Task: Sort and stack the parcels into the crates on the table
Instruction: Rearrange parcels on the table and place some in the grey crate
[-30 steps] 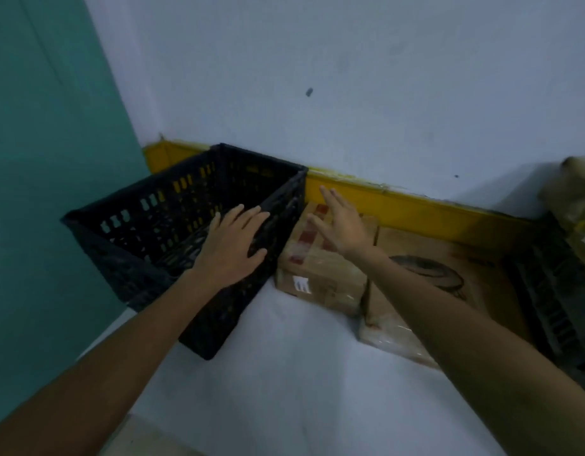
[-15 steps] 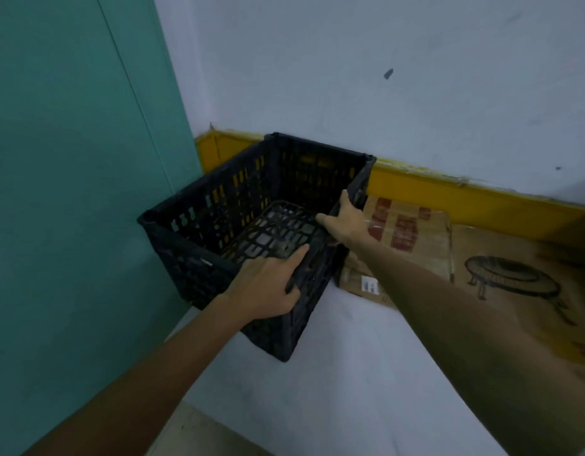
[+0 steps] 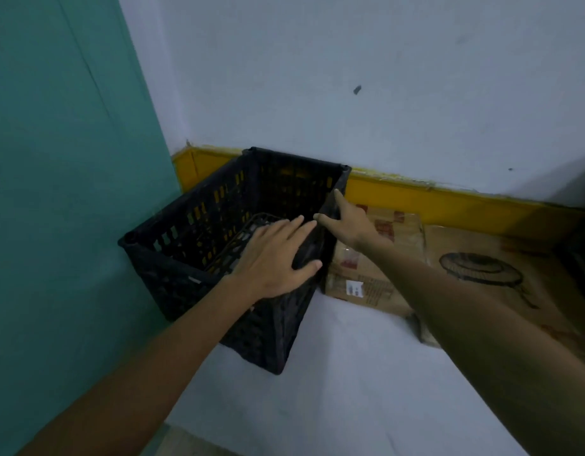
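Matt plastic crate, cardboard parcels
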Demonstrator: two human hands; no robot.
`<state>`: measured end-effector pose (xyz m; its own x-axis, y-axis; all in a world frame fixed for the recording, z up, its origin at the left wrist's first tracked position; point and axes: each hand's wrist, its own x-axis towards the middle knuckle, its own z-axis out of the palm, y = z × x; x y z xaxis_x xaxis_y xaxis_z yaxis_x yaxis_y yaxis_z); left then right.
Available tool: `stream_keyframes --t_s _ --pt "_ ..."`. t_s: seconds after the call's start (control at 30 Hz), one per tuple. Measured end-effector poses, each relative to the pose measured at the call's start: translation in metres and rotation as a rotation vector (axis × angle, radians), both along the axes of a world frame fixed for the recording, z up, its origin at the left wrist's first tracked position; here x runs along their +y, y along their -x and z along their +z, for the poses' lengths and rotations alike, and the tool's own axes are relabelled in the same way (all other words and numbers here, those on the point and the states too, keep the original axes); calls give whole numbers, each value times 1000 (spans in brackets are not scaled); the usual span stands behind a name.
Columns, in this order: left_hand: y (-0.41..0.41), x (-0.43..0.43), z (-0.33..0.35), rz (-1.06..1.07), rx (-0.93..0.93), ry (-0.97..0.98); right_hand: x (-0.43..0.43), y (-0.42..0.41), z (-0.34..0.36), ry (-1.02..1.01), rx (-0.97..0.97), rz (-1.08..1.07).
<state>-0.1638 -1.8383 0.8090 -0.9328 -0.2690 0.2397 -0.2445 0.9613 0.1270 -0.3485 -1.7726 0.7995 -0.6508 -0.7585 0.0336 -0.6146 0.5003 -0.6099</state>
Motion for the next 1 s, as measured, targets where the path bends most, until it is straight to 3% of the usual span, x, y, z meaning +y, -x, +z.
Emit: stream_keyframes --t_s 0.17,0.6,1.0 --pt "45 32 26 -99 18 11 72 29 38 -10 235 -118" --pt "194 245 92 -553 128 -55 344 79 128 72 415 -518" --pt "286 431 108 -650 183 -142 554 145 176 113 562 -673"
